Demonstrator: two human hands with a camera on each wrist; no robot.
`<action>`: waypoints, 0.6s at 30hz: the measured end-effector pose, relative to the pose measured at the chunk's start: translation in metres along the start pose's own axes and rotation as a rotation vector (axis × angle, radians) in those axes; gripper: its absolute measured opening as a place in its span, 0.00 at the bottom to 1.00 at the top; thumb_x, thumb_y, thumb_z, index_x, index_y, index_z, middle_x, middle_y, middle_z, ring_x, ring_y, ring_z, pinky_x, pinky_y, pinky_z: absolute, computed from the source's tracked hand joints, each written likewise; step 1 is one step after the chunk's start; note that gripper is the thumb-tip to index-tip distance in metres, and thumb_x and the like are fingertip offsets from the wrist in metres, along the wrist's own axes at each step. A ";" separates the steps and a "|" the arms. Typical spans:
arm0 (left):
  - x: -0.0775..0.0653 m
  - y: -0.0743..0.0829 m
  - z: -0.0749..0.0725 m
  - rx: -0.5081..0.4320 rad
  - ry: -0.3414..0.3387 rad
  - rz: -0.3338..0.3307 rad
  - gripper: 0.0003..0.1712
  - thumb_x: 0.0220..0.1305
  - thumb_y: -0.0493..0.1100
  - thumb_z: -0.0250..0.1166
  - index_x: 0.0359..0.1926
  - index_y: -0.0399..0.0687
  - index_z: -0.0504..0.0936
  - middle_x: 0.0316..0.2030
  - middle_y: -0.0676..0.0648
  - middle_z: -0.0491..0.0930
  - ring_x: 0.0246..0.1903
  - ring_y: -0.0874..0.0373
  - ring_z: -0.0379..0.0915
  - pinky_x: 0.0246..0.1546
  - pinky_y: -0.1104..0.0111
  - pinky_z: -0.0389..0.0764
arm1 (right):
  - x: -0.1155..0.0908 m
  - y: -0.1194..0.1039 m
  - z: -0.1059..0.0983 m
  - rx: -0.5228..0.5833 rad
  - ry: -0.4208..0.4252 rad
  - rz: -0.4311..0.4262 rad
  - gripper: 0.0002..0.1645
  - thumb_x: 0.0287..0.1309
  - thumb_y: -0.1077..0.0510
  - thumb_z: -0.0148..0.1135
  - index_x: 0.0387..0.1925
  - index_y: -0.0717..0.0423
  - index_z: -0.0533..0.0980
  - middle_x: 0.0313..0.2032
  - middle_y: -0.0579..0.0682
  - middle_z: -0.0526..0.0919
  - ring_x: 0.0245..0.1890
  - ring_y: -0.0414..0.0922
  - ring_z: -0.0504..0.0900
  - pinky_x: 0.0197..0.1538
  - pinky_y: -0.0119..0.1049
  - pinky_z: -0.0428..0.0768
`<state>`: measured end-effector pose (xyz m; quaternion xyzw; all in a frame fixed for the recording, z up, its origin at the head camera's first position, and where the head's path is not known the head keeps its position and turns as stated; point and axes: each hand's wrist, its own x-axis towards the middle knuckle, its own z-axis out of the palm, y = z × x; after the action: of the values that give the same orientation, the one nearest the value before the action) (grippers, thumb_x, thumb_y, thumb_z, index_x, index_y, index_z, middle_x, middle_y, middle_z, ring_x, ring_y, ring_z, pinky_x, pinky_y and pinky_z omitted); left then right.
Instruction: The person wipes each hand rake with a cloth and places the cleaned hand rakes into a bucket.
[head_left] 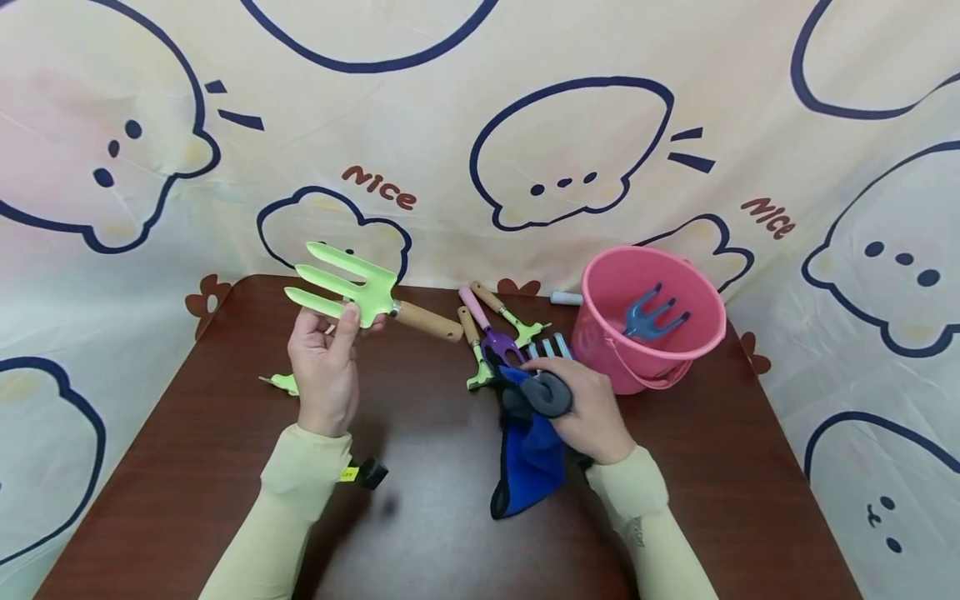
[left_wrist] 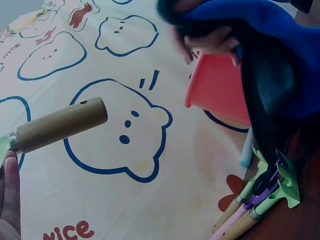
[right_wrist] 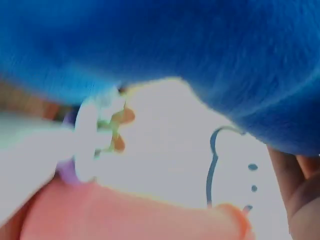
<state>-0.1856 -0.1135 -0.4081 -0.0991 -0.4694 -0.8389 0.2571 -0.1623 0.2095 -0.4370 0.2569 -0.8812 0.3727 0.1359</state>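
My left hand (head_left: pixel 326 371) is raised over the left part of the table and pinches a light green garden fork (head_left: pixel 371 292) at its metal head. The tines point left, and its wooden handle (left_wrist: pixel 62 125) sticks out to the right. In my right hand (head_left: pixel 592 408) is a blue cloth (head_left: pixel 532 462) with black edging and a grey rolled part (head_left: pixel 551 393), gripped at the top while the rest hangs down. The cloth fills the upper part of the right wrist view and covers parts of the small tools behind it.
Behind the cloth lie a purple fork (head_left: pixel 501 343) with a pink handle, small green tools (head_left: pixel 480 371) with wooden handles and a light blue fork (head_left: pixel 555 346). A pink bucket (head_left: pixel 630 371) holds a blue fork (head_left: pixel 651 321). A green piece (head_left: pixel 285 383) lies left on the brown table (head_left: pixel 435 517).
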 end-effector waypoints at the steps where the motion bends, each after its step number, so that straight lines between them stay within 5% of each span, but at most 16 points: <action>1: 0.000 0.000 0.000 -0.001 -0.002 -0.012 0.17 0.72 0.30 0.63 0.59 0.32 0.76 0.49 0.39 0.83 0.37 0.54 0.88 0.45 0.65 0.87 | -0.004 0.005 -0.007 -0.033 0.024 -0.027 0.19 0.57 0.57 0.73 0.52 0.46 0.83 0.48 0.44 0.88 0.49 0.45 0.86 0.53 0.51 0.84; 4: -0.002 0.000 0.001 -0.015 0.002 -0.041 0.16 0.72 0.31 0.62 0.58 0.34 0.76 0.51 0.38 0.82 0.38 0.55 0.88 0.46 0.65 0.87 | -0.016 0.021 -0.029 -0.124 0.030 -0.021 0.18 0.51 0.59 0.76 0.46 0.46 0.83 0.41 0.42 0.87 0.42 0.42 0.83 0.48 0.50 0.84; 10: -0.009 -0.008 0.006 -0.053 -0.005 -0.062 0.13 0.73 0.31 0.61 0.56 0.36 0.77 0.50 0.39 0.81 0.39 0.54 0.88 0.46 0.65 0.87 | -0.031 0.038 -0.062 -0.159 -0.170 0.178 0.19 0.51 0.60 0.80 0.44 0.41 0.84 0.38 0.38 0.87 0.39 0.40 0.82 0.47 0.51 0.83; 18: -0.015 -0.018 0.013 -0.035 -0.062 -0.097 0.09 0.73 0.31 0.62 0.51 0.38 0.78 0.46 0.41 0.82 0.38 0.55 0.88 0.47 0.65 0.87 | -0.046 0.059 -0.055 -0.259 -0.296 0.290 0.21 0.50 0.60 0.81 0.48 0.48 0.86 0.44 0.48 0.89 0.42 0.49 0.84 0.50 0.57 0.85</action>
<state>-0.1837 -0.0899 -0.4202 -0.1067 -0.4666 -0.8550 0.1997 -0.1540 0.3003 -0.4534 0.1600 -0.9596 0.2306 -0.0180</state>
